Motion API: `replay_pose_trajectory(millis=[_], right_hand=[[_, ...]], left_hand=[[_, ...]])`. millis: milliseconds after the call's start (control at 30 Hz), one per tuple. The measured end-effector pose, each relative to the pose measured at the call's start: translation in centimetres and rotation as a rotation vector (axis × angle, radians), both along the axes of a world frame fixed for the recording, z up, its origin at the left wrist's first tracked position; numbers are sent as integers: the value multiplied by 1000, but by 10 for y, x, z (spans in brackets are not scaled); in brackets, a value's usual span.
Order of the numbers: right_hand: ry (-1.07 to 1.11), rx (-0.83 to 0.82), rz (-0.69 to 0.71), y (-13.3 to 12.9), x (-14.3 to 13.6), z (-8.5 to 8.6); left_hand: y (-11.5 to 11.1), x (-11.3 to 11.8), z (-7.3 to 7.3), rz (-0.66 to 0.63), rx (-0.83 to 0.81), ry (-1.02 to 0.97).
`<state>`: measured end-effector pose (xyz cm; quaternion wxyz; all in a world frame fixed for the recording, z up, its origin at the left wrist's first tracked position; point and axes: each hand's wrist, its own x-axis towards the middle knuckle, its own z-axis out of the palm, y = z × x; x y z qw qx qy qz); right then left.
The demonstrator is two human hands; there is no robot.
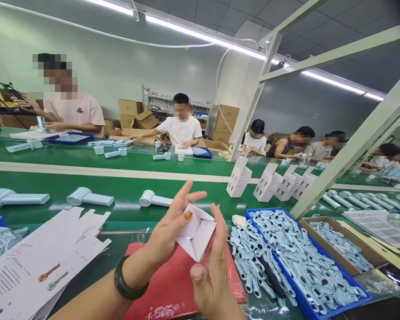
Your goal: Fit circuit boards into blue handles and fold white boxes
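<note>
A small white box (197,231) is between my two hands, above a red mat (173,289). Its near end shows folded flaps. My left hand (168,226), with a dark bracelet on the wrist, holds the box's left side, its thumb on the flaps and other fingers spread. On the right side, my right hand (215,262) touches the box with its raised fingers, the thumb apart below. Flat printed white cartons (46,262) are stacked at the left. Right of the mat lies a pile of light blue pieces (250,258).
A blue tray (363,298) and a cardboard box (380,260) hold more blue pieces. Wrapped blue devices (91,197) and standing open white boxes (238,180) line the green belt (120,178). Across it several people work. A slanted metal post (350,151) rises at right.
</note>
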<state>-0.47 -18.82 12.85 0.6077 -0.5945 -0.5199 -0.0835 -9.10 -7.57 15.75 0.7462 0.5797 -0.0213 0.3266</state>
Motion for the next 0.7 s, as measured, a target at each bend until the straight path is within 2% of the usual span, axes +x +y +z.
replay_pose_trajectory(millis=[133,167,300,333,367,433,467,533,600,667,700], right_hand=[[8,76,7,5,9,9],[-4,71,12,7,9,10],[3,66,-22,21,9,14],[19,84,-33,23,12,17],[31,102,-43,24,18,21],[44,114,-66,24,34,32],[40,108,-81,23,41,36],[29,119,-123,20,48,38],[35,194,-168,20,41,26],[115,256,-156,27,26,3],[192,245,-100,34,18,-11]], left_hand=[[-4,3,-5,-90,-32,-9],[-5,6,-4,-68,-60,-33],[-11,17,1,207,-329,-149],[-15,19,-1,211,-355,-158],[-19,19,-6,184,-332,-168],[-24,17,-21,118,-148,-145],[-22,16,-28,125,-22,-112],[-9,14,-36,238,196,-26],[12,14,-30,399,226,-23],[36,16,-14,514,71,-143],[45,18,-5,538,-36,-213]])
